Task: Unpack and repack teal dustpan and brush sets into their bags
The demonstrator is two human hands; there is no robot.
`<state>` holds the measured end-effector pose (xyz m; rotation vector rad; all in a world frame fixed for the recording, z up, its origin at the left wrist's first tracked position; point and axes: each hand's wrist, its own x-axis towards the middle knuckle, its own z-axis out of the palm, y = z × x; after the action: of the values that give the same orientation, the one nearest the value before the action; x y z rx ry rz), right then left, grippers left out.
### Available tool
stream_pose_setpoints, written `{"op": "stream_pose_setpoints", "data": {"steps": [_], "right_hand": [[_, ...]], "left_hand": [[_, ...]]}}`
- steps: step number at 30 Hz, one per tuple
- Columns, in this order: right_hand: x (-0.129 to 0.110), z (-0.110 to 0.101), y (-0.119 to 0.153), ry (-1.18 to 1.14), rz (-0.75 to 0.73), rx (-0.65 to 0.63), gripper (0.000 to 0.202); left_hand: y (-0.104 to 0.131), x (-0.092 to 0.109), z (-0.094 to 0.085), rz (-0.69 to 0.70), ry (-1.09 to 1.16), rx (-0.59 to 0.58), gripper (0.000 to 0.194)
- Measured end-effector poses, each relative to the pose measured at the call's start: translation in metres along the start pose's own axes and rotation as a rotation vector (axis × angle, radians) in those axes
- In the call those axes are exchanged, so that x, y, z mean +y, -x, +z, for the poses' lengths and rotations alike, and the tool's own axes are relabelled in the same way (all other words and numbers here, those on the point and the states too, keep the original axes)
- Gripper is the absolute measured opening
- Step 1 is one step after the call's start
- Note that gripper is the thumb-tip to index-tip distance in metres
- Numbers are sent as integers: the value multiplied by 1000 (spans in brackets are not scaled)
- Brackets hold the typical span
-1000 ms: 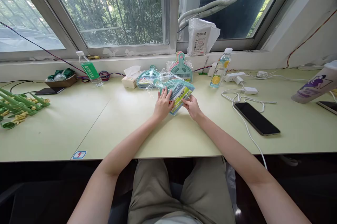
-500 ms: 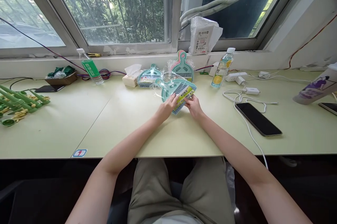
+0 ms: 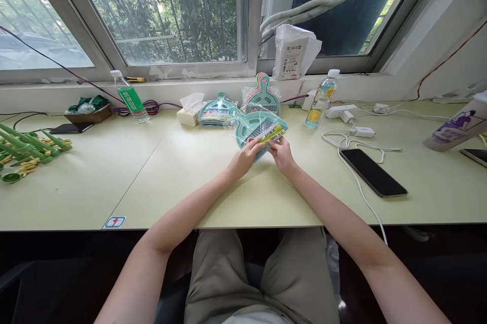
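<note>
A teal dustpan and brush set [image 3: 249, 122] in clear plastic wrap, with a yellow-green label, is held tilted above the table. My left hand [image 3: 246, 155] grips its lower left edge, the fingers lying over the label. On the lower right edge, my right hand [image 3: 281, 154] pinches the same pack. Behind it, a stack of wrapped dustpan sets [image 3: 262, 93], teal and pink, leans against the wall. Another pile of wrapped teal sets [image 3: 216, 111] lies just left of that stack.
Beside the pile is a tissue pack [image 3: 190, 109]. Water bottles stand at left [image 3: 131, 98] and right [image 3: 321, 101]. A black phone [image 3: 373, 172] lies among white cables [image 3: 355, 169] on the right. Green plastic stems [image 3: 28, 146] fill the far left; a patterned cup [image 3: 458, 121] tilts far right.
The held dustpan set has shifted slightly to the right, and its label has turned a little. Both hands keep their grip on it.
</note>
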<state>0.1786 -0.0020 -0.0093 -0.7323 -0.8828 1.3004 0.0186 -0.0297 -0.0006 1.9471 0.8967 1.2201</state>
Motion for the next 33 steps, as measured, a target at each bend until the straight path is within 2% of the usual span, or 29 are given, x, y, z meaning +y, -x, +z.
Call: {"op": "stream_pose_setpoints", "data": {"steps": [5,7,9,11,12,14,16,19,22,25,33], "right_hand": [[-2,1,0,-50,-13,26,34],[-4,0,-1,-66,-19,32,32],[-6,-2,-2,-75,-28,32,31],[-8,-2,-2,-74,-37,28,31],[-8,-2,-2,-73,-41,23,31],[-9,-1,-2,-74,-44,7,34],[-8,1,0,-76,-35,-16,38],[-6,3,1,-65,-16,-46,38],[-6,2,1,-66,-33,-56,36],[-9,-1,-1,-84,-42,-63,35],[-13,-5,-5,-83,44,-112,34]], "left_hand": [[-1,15,0,67,-79,92,35],[-1,20,-1,85,-154,252,46],[-3,22,-4,51,-163,507,64],[-8,20,-10,-23,-73,700,78],[-11,18,-14,-77,14,735,81],[-18,11,-19,-222,269,686,78],[-22,6,-19,-355,531,548,70],[-21,3,-8,-404,724,373,58],[-16,7,4,-356,784,263,53],[-14,9,8,-348,805,199,53],[-14,6,0,-373,706,195,49]]}}
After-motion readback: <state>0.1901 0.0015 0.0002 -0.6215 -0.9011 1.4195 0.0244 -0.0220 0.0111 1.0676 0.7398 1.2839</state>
